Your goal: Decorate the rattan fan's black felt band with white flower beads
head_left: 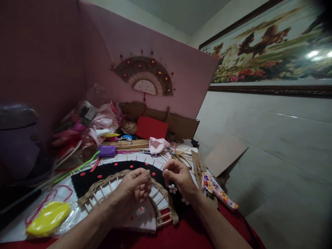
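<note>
Head view: the black fan (pixel 89 181) lies flat below both hands. The right hand (pixel 181 178) pinches a white bit (pixel 166 170), apparently being shaped; the left hand (pixel 128 185) has thumb and fingers drawn together, contents unclear. Placing the bit would call for a light touch, clear of the red dots (pixel 99 176) and white flower (pixel 172 188). Scissors (pixel 187 162) and sticks (pixel 198 167) crowd the far right; there is more room above the fan.
</note>
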Motion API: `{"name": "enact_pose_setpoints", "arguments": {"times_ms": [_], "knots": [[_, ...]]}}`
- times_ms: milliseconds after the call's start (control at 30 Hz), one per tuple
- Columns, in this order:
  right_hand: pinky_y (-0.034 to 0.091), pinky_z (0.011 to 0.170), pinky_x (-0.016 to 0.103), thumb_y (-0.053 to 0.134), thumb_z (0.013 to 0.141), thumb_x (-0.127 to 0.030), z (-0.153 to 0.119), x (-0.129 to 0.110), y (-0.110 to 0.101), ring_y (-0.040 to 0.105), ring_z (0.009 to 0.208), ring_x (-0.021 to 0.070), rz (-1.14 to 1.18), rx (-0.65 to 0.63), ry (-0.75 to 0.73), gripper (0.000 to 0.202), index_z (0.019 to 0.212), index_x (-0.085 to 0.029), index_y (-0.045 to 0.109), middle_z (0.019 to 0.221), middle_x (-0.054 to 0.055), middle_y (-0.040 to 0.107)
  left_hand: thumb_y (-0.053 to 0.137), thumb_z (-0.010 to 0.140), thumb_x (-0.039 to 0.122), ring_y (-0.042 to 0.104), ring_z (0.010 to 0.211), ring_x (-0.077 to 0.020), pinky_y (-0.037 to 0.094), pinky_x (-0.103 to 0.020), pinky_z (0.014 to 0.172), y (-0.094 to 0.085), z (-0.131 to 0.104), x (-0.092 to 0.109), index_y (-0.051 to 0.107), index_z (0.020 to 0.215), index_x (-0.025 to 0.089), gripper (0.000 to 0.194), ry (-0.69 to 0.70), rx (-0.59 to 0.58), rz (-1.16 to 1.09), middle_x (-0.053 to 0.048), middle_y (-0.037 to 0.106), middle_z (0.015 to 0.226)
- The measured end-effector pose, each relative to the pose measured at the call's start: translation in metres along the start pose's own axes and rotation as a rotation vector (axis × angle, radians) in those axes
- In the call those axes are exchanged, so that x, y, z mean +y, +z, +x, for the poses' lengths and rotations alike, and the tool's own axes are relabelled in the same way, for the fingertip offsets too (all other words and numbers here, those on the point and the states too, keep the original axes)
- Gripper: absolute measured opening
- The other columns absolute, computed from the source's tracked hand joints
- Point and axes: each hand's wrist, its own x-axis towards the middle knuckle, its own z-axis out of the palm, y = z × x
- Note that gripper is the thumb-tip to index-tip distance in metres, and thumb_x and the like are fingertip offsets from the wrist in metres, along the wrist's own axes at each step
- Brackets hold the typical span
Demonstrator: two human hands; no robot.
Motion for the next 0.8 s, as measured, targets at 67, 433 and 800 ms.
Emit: {"name": "enact_pose_setpoints", "arguments": {"times_ms": [67,433,800], "knots": [[0.044,0.045,0.019,0.071,0.067,-0.028,0.0,-0.002,0.002,0.053,0.047,0.007,-0.009,0.002,-0.004,0.018,0.076,-0.015,0.063,0.061,-0.002,0.061,0.067,0.072,0.03,0.043,0.045,-0.0046,0.029,-0.016,0.041,-0.001,0.0,-0.001,0.055,0.072,0.014,0.02,-0.003,-0.015,0.032,-0.001,0.055,0.061],[0.041,0.048,0.021,0.073,0.065,-0.025,-0.008,-0.001,0.009,0.051,0.051,0.0087,-0.119,-0.026,-0.079,0.014,0.072,-0.018,0.063,0.063,-0.002,0.057,0.065,0.071,0.032,0.027,0.04,-0.0029,0.016,-0.016,0.037,0.005,-0.001,-0.007,0.063,0.075,0.011,0.021,-0.012,0.074,0.218,0.006,0.038,0.048],[0.041,0.062,0.025,0.069,0.072,-0.023,-0.012,0.001,0.014,0.05,0.07,0.0135,-0.441,-0.147,-0.278,0.012,0.083,-0.02,0.065,0.078,0.002,0.055,0.075,0.061,0.034,0.029,0.039,-0.0033,0.018,-0.017,0.037,-0.003,0.003,-0.01,0.058,0.065,0.013,0.027,-0.007,0.027,0.225,0.006,0.041,0.046]]}}
